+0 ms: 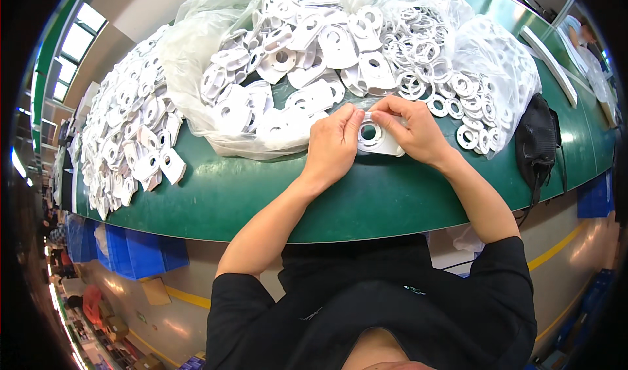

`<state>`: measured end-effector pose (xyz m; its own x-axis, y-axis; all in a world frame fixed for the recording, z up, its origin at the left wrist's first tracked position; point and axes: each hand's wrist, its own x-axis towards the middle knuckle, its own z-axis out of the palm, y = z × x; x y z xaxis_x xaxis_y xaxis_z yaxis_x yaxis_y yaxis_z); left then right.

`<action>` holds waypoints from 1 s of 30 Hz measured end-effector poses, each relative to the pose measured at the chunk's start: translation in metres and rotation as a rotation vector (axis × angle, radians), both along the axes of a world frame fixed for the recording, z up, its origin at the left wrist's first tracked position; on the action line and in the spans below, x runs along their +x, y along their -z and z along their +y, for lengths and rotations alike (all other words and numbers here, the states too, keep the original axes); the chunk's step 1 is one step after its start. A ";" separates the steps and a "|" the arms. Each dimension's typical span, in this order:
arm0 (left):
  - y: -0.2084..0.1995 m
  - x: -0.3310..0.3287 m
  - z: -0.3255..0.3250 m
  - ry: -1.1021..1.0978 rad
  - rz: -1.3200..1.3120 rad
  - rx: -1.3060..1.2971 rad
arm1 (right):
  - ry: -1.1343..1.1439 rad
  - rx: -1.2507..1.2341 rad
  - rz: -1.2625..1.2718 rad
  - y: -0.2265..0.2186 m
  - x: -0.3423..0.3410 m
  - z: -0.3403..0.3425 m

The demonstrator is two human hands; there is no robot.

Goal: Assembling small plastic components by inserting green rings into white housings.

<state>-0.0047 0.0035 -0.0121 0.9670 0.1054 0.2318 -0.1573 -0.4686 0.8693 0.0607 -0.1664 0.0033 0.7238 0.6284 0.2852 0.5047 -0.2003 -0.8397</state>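
Black shirt, near. Left hand, right hand: fingers clamped on white plate, over green table. Step, seemingly: two-handed work around its hole; next move calls for steady grip.

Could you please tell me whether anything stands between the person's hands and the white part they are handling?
Nothing visible does: the left hand and right hand both hold the white part directly. The clear bag lies beyond, toward the left, not in between.
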 end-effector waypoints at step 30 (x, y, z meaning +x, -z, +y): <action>-0.060 0.009 0.088 0.284 0.457 -0.317 | 0.072 -0.219 -0.138 0.002 0.008 -0.001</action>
